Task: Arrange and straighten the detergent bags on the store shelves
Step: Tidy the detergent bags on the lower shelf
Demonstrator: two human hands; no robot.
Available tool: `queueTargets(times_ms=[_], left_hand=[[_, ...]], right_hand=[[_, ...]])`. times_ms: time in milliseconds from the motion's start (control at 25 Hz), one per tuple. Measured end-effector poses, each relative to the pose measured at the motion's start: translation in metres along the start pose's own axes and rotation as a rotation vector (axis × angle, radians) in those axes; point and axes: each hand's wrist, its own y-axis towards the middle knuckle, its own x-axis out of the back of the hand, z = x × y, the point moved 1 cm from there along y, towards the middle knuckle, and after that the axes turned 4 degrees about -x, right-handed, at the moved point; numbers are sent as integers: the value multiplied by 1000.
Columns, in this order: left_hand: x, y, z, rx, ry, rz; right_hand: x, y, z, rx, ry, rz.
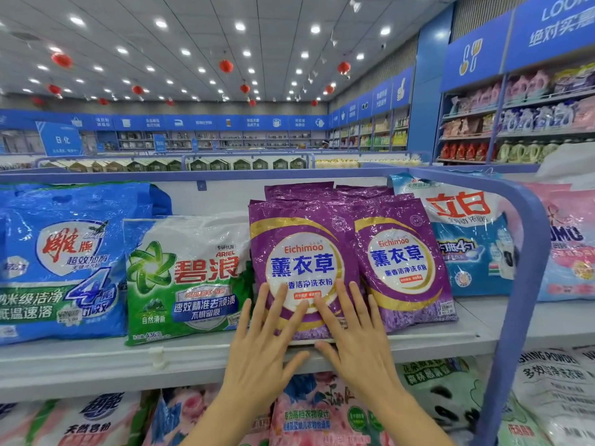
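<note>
A purple Eichimoo detergent bag [302, 252] stands upright on the top shelf [96, 352]. My left hand [264, 346] and my right hand [357, 336] lie flat against its lower front, fingers spread, thumbs below the shelf edge. A second purple bag [402, 259] leans just to its right, with more purple bags behind. Left of them stand a green and white Ariel bag [186, 278] and a large blue bag [61, 262]. A blue and white bag [467, 239] stands to the right.
A blue shelf frame post [521, 284] curves down on the right, with a pink bag [566, 249] beyond it. The lower shelf holds several more detergent bags [309, 413]. Far aisles and wall shelving [515, 123] fill the background.
</note>
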Motion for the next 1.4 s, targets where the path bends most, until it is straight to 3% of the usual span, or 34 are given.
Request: queueTargets(times_ms=[200,600,960,1200,1400], left_hand=[[-10,7,3,37,15,27],[-6,6,1,54,70,39],[8,-13,-16,237,99,64],[41,-48,-5,356,142,167],[101,-113,28,575,175,214]], right_hand=[[-9,3,2,-81,-57,16],[-8,3,2,-71,-33,23],[-3,3,1,-57,-9,40],[9,5,24,-156,173,4],[23,3,83,-33,531,-15]])
